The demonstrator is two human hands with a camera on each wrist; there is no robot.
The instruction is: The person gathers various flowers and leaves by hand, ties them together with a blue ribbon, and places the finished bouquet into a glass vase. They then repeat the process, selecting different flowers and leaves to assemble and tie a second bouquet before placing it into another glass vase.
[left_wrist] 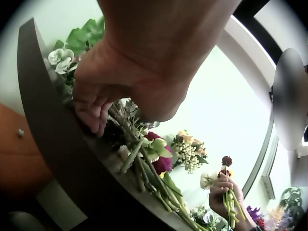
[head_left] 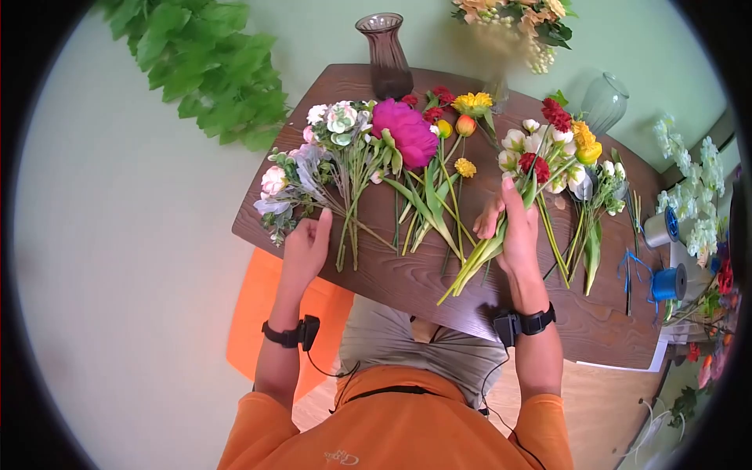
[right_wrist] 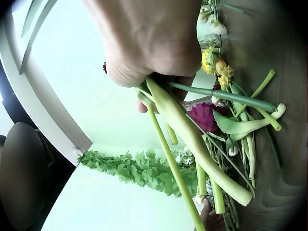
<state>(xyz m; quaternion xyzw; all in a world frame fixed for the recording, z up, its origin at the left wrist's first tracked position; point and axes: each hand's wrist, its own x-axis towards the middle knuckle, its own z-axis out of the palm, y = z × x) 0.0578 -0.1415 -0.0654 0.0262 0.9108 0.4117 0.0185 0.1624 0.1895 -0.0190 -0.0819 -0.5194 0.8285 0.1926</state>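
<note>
My right hand (head_left: 517, 235) grips a bunch of flower stems (head_left: 478, 262) over the table's right half. White blooms (head_left: 513, 141), red carnations (head_left: 556, 115) and yellow flowers (head_left: 584, 139) rise above that hand. Thick green stems (right_wrist: 185, 137) hang from under the palm in the right wrist view. At the left, my left hand (head_left: 307, 247) is beside a spray of pale pink flowers (head_left: 274, 181) and grey-green leaves. Its fingers (left_wrist: 94, 115) are bent among the foliage in the left wrist view; I cannot tell whether they pinch a stem.
A large magenta peony (head_left: 407, 133) lies mid-table (head_left: 376, 274) among loose stems and yellow flowers (head_left: 472, 104). Behind stand a purple glass vase (head_left: 385, 59) and a clear vase (head_left: 605, 103). Spools of white (head_left: 659, 228) and blue ribbon (head_left: 668, 283) sit at the right edge.
</note>
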